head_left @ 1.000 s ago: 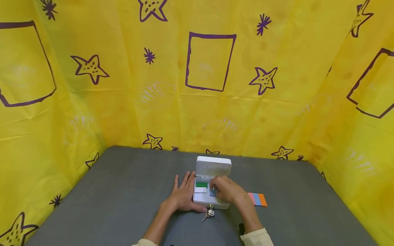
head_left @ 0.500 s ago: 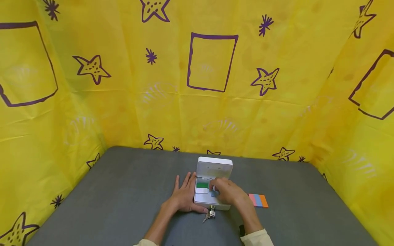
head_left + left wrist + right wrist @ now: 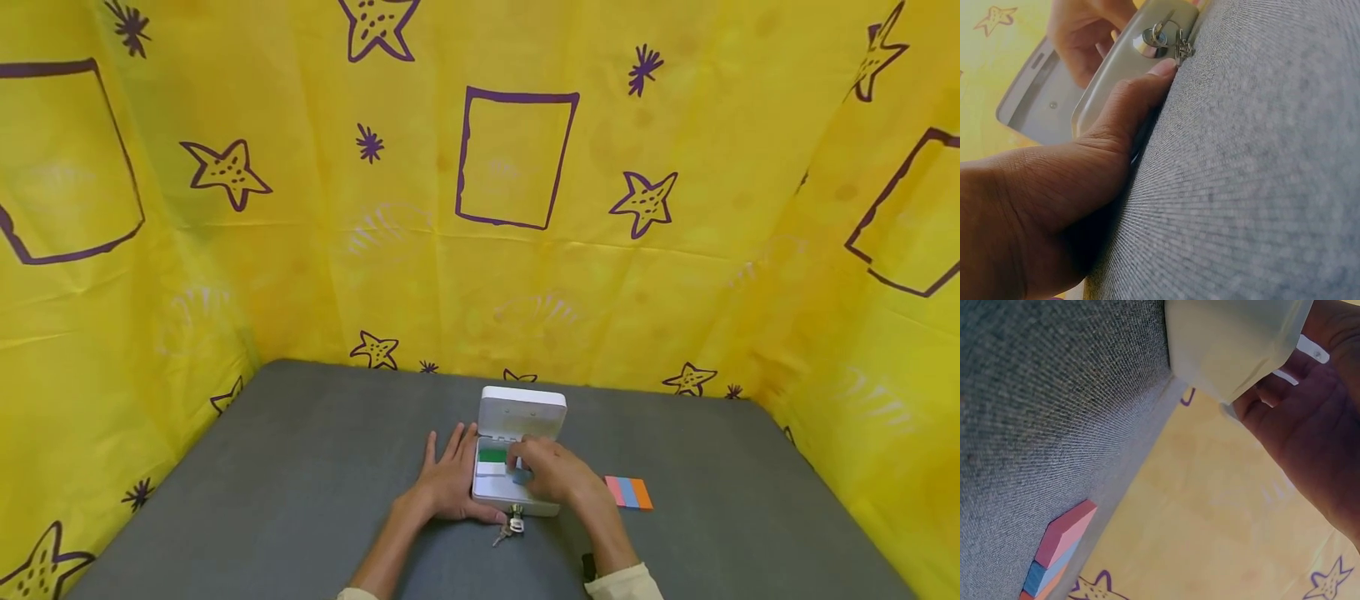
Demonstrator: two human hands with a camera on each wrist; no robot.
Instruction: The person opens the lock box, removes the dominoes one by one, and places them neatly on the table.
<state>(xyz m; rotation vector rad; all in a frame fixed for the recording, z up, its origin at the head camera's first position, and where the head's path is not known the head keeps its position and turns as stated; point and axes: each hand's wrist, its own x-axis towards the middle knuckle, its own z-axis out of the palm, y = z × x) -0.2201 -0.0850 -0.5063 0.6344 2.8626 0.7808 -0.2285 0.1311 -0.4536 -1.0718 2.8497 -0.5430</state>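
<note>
A white metal cash box (image 3: 517, 503) stands on the grey table, its lid (image 3: 522, 412) raised at the back. Inside, a green block (image 3: 492, 456) and a white block (image 3: 491, 469) lie at the left. My left hand (image 3: 448, 486) rests along the box's left side with fingers spread; in the left wrist view its thumb (image 3: 1125, 109) lies along the front wall. My right hand (image 3: 555, 468) reaches into the right half, fingers curled down at a blue block (image 3: 521, 477). Its fingertips are partly hidden. A lock with keys (image 3: 515, 523) hangs at the front.
Right of the box, a pink block (image 3: 1066, 532), a blue block (image 3: 1047, 572) and an orange block (image 3: 641, 493) lie side by side on the table (image 3: 337, 467). Yellow patterned cloth (image 3: 315, 250) surrounds the table at the back and sides.
My right hand has shifted slightly inside the box, and the blue block under it shows at a different angle. My left hand stays against the box.
</note>
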